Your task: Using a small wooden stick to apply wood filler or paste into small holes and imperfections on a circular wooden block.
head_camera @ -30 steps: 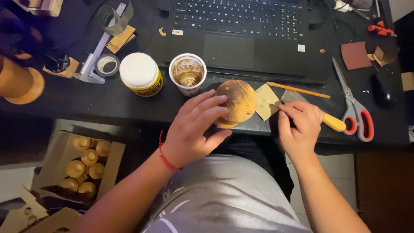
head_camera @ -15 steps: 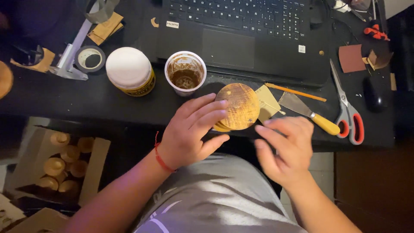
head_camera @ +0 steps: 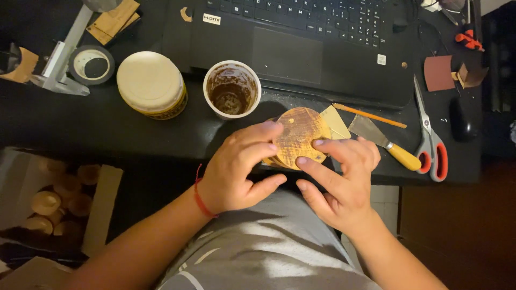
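Observation:
A round wooden disc [head_camera: 299,135] with a stained, grainy face sits at the front edge of the black desk [head_camera: 107,134]. My left hand [head_camera: 239,171] grips its left rim with fingers curled over the top. My right hand [head_camera: 339,180] holds the right and lower rim with its fingertips. A putty knife [head_camera: 384,144] with a yellow handle lies just right of the disc, apart from both hands. A yellowish square sheet [head_camera: 336,121] lies partly under the disc.
A stained white cup [head_camera: 232,89], a lidded jar [head_camera: 151,85], a tape roll [head_camera: 91,65] and a laptop [head_camera: 301,37] are behind the disc. Red-handled scissors [head_camera: 430,142] and a thin brush [head_camera: 370,115] lie at right. A cardboard box of wooden cups [head_camera: 56,201] stands below left.
My right hand let go of the putty knife, which now lies on the desk, and moved left onto the disc. My left hand stayed on the disc.

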